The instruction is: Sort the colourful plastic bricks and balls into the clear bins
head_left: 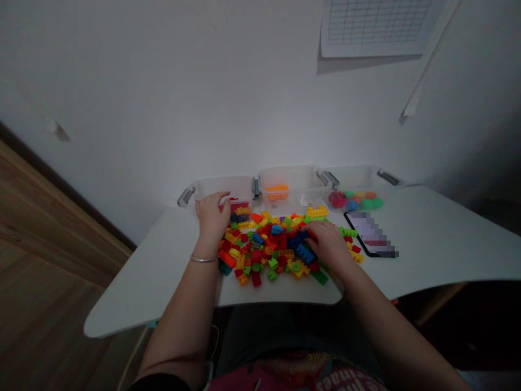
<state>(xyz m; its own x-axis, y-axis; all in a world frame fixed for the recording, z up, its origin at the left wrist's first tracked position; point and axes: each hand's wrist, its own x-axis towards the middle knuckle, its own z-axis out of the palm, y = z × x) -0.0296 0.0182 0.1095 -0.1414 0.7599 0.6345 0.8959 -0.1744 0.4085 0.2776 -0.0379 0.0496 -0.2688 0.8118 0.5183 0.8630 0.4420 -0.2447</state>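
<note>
A loose heap of toy building bricks (256, 254) in red, yellow, orange, green and blue covers the middle of the table. My left hand (214, 216) is over the heap's left edge, in front of the left clear box (222, 187). Its thumb and fingers are apart, and I see nothing between them. On the right side of the heap, my right hand (326, 243) has its fingers bent together at the end of a dark blue brick (298, 239). Its fingertips are partly hidden among the bricks. Red pieces lie inside the left box.
The middle clear box (288, 176) contains orange pieces. Coloured balls (366, 202) lie in the right clear box (354, 176). A phone (370, 234) rests on the white table (431, 239), right of the heap. Behind the boxes rises a wall (163, 98) with a gridded sheet (374, 27).
</note>
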